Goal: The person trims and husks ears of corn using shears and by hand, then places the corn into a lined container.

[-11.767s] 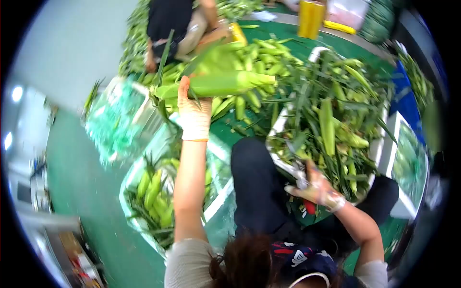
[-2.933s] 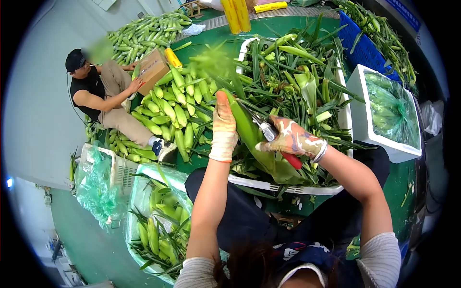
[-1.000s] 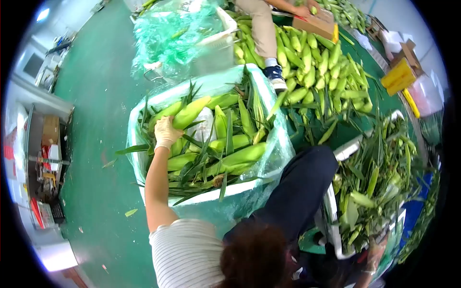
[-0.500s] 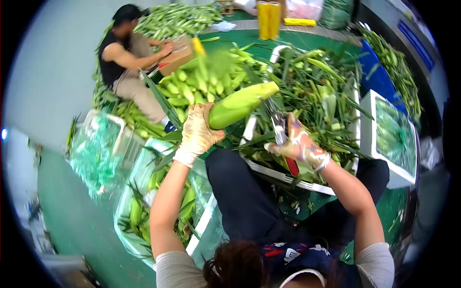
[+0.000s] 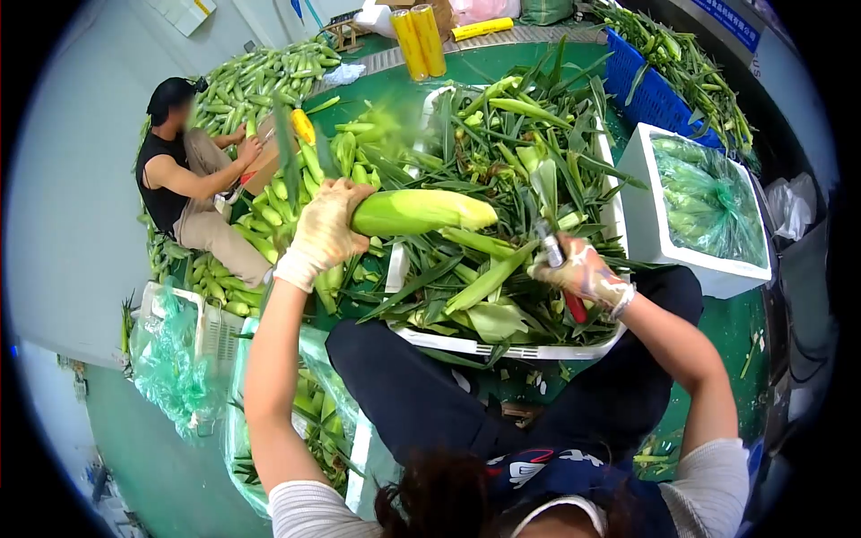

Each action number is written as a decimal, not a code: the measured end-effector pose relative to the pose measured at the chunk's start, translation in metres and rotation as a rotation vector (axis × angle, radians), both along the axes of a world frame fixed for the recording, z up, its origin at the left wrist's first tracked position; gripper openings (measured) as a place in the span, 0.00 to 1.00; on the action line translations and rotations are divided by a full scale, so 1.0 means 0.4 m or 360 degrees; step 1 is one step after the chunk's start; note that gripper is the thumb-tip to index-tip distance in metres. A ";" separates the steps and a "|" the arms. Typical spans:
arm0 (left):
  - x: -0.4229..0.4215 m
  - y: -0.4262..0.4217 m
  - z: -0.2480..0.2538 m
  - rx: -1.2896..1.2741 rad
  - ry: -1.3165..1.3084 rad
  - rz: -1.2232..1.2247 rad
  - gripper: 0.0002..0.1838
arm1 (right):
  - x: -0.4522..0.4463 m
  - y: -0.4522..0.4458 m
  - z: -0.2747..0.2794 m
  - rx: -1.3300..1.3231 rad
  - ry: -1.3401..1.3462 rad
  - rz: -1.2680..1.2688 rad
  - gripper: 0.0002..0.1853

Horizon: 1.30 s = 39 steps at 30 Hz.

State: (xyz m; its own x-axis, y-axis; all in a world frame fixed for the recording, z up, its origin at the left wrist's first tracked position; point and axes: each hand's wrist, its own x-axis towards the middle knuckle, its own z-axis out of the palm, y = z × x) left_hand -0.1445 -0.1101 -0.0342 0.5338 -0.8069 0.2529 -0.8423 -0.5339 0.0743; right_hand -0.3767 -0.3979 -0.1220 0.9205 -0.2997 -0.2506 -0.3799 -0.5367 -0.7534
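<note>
My left hand (image 5: 327,231), in a pale work glove, is closed around the base of an ear of corn (image 5: 421,212) in its green husk. The ear lies nearly level, its pale tip pointing right. Lower right of that tip, my gloved right hand (image 5: 585,274) grips a red-handled knife (image 5: 550,245). Its metal part points up and away from me, apart from the corn; its exact shape is hard to make out. Beneath both hands is a white crate (image 5: 502,350) heaped with cut leaves and husks (image 5: 489,282).
Trimmed corn (image 5: 269,215) is piled ahead-left, near a seated co-worker (image 5: 184,170) handling a cardboard box (image 5: 263,168). A foam box (image 5: 708,202) of bagged corn stands right, a blue crate (image 5: 650,94) behind it. A lined bin (image 5: 359,466) sits by my left leg.
The view has shifted right. The ear has swung from tilted upward to nearly level, and the knife has moved away from its tip. A loose husk-green piece now lies atop the crate's heap.
</note>
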 end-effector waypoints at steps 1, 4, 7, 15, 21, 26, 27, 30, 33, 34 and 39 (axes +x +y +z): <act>-0.004 -0.033 0.011 0.0073 0.0042 -0.0175 0.30 | -0.009 0.002 0.002 0.0164 -0.0364 -0.0120 0.33; -0.046 -0.164 0.034 0.0205 0.0037 -0.0629 0.32 | 0.028 0.012 0.038 0.0278 -0.0576 -0.0078 0.35; -0.126 -0.260 0.054 -0.0182 -0.0322 -0.0643 0.33 | 0.024 0.060 0.061 0.0283 -0.0551 -0.0102 0.29; -0.199 -0.330 -0.219 -0.2284 0.2768 0.0239 0.34 | -0.021 0.107 0.028 -0.0181 -0.0464 -0.0049 0.32; -0.108 -0.227 -0.190 -0.2130 0.1842 0.0621 0.33 | -0.068 0.022 -0.001 -0.0456 -0.0151 0.0007 0.36; -0.077 -0.180 -0.179 -0.1210 0.1135 0.0369 0.29 | 0.007 -0.006 0.048 -0.0800 -0.0243 0.0251 0.38; -0.089 -0.186 -0.181 -0.1152 0.1229 0.0429 0.30 | 0.031 0.000 0.079 -0.0561 -0.0040 0.0311 0.38; -0.104 -0.180 -0.208 -0.0891 0.1173 0.0398 0.32 | 0.096 -0.002 0.082 -0.0010 0.0024 0.0370 0.40; -0.135 -0.184 -0.236 -0.0672 0.1017 0.0356 0.32 | 0.150 -0.019 0.073 0.0157 0.0109 0.0510 0.39; -0.166 -0.186 -0.196 -0.0511 0.0949 0.0368 0.32 | 0.160 -0.021 0.050 0.0311 0.0108 0.0476 0.37; -0.201 -0.201 -0.161 -0.0182 0.0745 0.0313 0.30 | 0.133 -0.030 0.027 0.0670 -0.0062 0.0565 0.25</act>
State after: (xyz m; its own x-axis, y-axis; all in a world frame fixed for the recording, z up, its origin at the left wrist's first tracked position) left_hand -0.2247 -0.1907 -0.0984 0.7496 -0.6611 0.0314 -0.5894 -0.6452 0.4861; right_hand -0.3235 -0.4100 -0.1114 0.9578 0.1494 -0.2454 -0.1979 -0.2761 -0.9405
